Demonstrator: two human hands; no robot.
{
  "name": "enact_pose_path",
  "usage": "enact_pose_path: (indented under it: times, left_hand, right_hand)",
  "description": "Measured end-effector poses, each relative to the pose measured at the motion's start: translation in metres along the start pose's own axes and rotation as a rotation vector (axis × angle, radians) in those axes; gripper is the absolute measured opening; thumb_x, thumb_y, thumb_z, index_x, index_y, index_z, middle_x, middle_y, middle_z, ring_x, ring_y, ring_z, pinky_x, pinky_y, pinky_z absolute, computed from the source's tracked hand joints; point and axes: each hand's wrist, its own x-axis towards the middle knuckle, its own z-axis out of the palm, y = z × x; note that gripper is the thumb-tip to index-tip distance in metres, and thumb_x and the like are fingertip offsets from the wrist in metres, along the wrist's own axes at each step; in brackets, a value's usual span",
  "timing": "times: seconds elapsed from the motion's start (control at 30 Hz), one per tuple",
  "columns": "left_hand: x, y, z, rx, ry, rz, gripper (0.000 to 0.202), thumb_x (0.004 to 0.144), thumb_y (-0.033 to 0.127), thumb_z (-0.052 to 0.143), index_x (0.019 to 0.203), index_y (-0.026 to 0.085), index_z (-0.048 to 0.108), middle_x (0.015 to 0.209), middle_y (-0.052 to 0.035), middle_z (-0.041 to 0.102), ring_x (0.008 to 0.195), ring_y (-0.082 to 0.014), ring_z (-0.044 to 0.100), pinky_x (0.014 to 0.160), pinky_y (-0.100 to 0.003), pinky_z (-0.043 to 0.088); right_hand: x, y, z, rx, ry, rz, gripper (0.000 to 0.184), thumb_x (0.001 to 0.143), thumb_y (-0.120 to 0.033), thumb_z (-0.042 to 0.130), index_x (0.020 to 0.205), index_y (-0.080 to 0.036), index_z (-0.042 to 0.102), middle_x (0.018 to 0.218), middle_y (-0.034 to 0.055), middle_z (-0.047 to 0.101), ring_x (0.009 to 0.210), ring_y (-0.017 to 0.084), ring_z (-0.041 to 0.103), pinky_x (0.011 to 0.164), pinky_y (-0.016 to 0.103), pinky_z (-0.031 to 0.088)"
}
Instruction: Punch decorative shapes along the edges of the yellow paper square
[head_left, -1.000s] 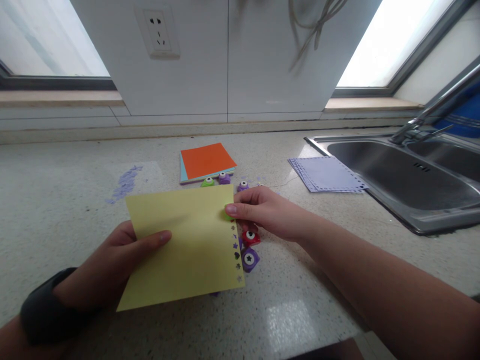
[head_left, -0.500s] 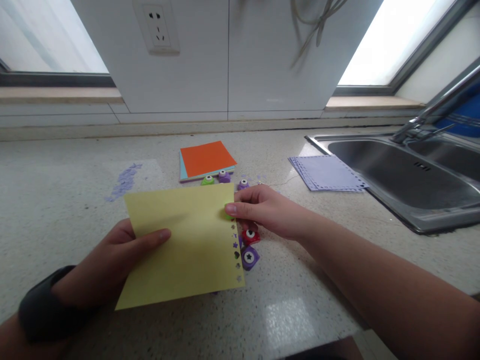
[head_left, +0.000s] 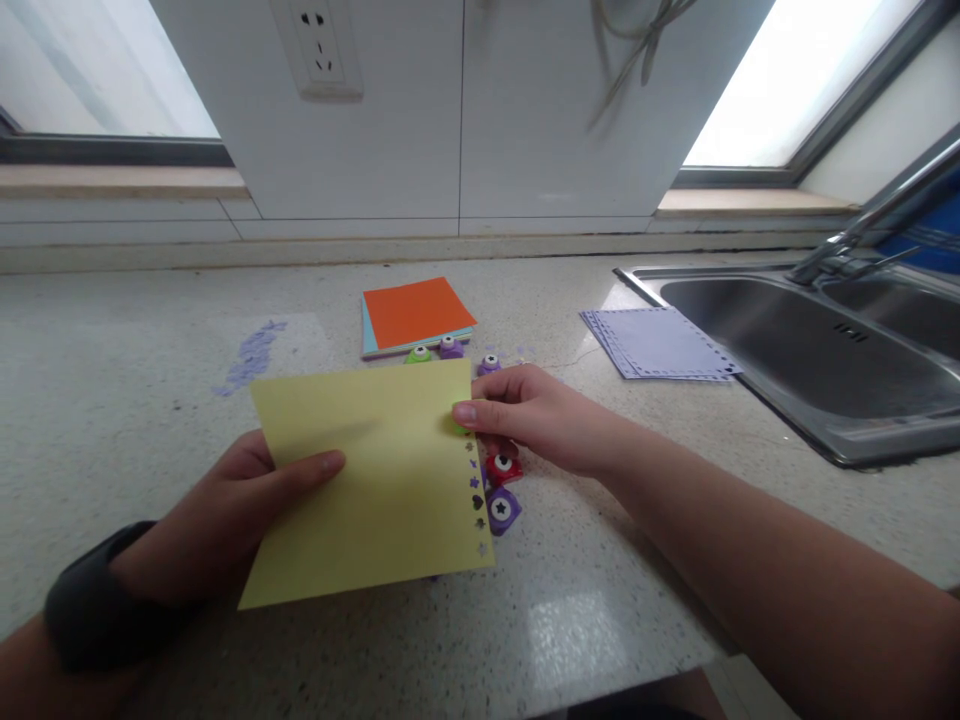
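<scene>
My left hand (head_left: 244, 505) grips a square sheet of yellow paper (head_left: 360, 490) by its left side, thumb on top and fingers hidden beneath. Small cut-out shapes, a heart among them, run down the lower part of the paper's right edge. My right hand (head_left: 536, 415) is closed at that edge on a green craft punch (head_left: 459, 417), mostly covered by the thumb and fingers. Just below the right hand sit a red craft punch (head_left: 505, 470) and a purple craft punch (head_left: 502, 512). Other punches, partly hidden, lie behind the sheet.
Behind the paper is a stack of coloured sheets, orange on top (head_left: 420, 312). Lilac sheets with punched borders (head_left: 652, 343) lie by the steel sink (head_left: 750, 330). Lilac paper scraps (head_left: 259, 355) are scattered at left. A wall with a socket (head_left: 321, 50) bounds the counter.
The whole view has shifted slightly. Both hands keep nearly the same hold on the yellow paper and the green punch.
</scene>
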Motion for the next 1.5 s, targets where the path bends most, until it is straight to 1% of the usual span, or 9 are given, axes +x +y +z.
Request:
enact_pose_path:
  times: [0.23, 0.4, 0.6, 0.87, 1.0, 1.17, 1.37, 1.5]
  left_hand:
    - [-0.0002, 0.0007, -0.0010, 0.006, 0.003, -0.004, 0.060, 0.068, 0.030, 0.090, 0.124, 0.021, 0.071, 0.097, -0.0116, 0.083, 0.078, -0.0365, 0.079, 0.062, -0.042, 0.067]
    - [-0.0014, -0.0002, -0.0022, 0.010, 0.019, -0.012, 0.060, 0.069, 0.028, 0.090, 0.125, 0.022, 0.070, 0.095, -0.0101, 0.083, 0.078, -0.0352, 0.079, 0.064, -0.041, 0.067]
    - [0.0004, -0.0010, -0.0031, 0.001, 0.013, -0.012, 0.060, 0.071, 0.028, 0.089, 0.127, 0.024, 0.070, 0.101, -0.0101, 0.082, 0.079, -0.0348, 0.079, 0.066, -0.042, 0.067]
    - [-0.0004, 0.0004, -0.0011, 0.003, 0.022, -0.005, 0.056, 0.067, 0.028, 0.090, 0.121, 0.022, 0.073, 0.094, -0.0102, 0.083, 0.074, -0.0346, 0.079, 0.061, -0.041, 0.067]
    - [0.0006, -0.0006, -0.0017, 0.003, 0.027, -0.002, 0.053, 0.068, 0.027, 0.090, 0.118, 0.022, 0.074, 0.089, -0.0091, 0.083, 0.072, -0.0334, 0.079, 0.060, -0.039, 0.067]
    - [0.0019, -0.0011, -0.0023, -0.017, 0.049, 0.011, 0.052, 0.069, 0.025, 0.089, 0.119, 0.024, 0.074, 0.090, -0.0077, 0.083, 0.077, -0.0336, 0.080, 0.065, -0.041, 0.068]
    - [0.0014, -0.0019, -0.0027, -0.013, 0.053, 0.006, 0.053, 0.070, 0.025, 0.089, 0.121, 0.025, 0.074, 0.089, -0.0072, 0.083, 0.075, -0.0320, 0.080, 0.064, -0.039, 0.068]
    - [0.0016, -0.0021, -0.0041, -0.006, 0.047, -0.002, 0.054, 0.070, 0.027, 0.089, 0.122, 0.025, 0.073, 0.092, -0.0078, 0.083, 0.076, -0.0331, 0.080, 0.064, -0.040, 0.068]
  right_hand:
    - [0.0010, 0.0023, -0.0012, 0.015, -0.014, -0.031, 0.042, 0.087, -0.055, 0.072, 0.078, -0.015, 0.067, 0.062, -0.0016, 0.059, 0.051, 0.008, 0.050, 0.046, 0.023, 0.034]
    - [0.0007, 0.0029, -0.0016, 0.014, -0.009, -0.030, 0.041, 0.087, -0.055, 0.073, 0.078, -0.015, 0.066, 0.062, -0.0016, 0.059, 0.051, 0.008, 0.049, 0.045, 0.022, 0.034]
    - [0.0009, 0.0028, -0.0011, 0.009, -0.011, -0.047, 0.041, 0.087, -0.054, 0.072, 0.077, -0.015, 0.065, 0.063, -0.0012, 0.060, 0.052, 0.009, 0.050, 0.047, 0.023, 0.036]
    - [-0.0002, 0.0028, -0.0017, -0.008, -0.009, -0.046, 0.041, 0.088, -0.054, 0.071, 0.077, -0.015, 0.065, 0.063, -0.0010, 0.060, 0.053, 0.009, 0.051, 0.048, 0.023, 0.036]
    - [0.0001, 0.0029, -0.0019, -0.017, -0.009, -0.043, 0.041, 0.088, -0.054, 0.071, 0.077, -0.015, 0.065, 0.064, -0.0012, 0.060, 0.053, 0.009, 0.050, 0.048, 0.023, 0.036]
    - [-0.0006, 0.0012, -0.0003, -0.050, 0.007, -0.048, 0.041, 0.089, -0.054, 0.070, 0.076, -0.015, 0.064, 0.064, -0.0015, 0.059, 0.054, 0.009, 0.050, 0.049, 0.023, 0.037]
    - [-0.0020, -0.0001, 0.0013, -0.024, 0.015, -0.051, 0.040, 0.088, -0.052, 0.071, 0.075, -0.016, 0.062, 0.064, -0.0015, 0.059, 0.054, 0.009, 0.050, 0.049, 0.023, 0.037]
    - [-0.0024, -0.0012, 0.0016, -0.008, 0.006, -0.056, 0.038, 0.088, -0.051, 0.072, 0.077, -0.015, 0.064, 0.065, -0.0020, 0.058, 0.055, 0.009, 0.050, 0.050, 0.023, 0.038]
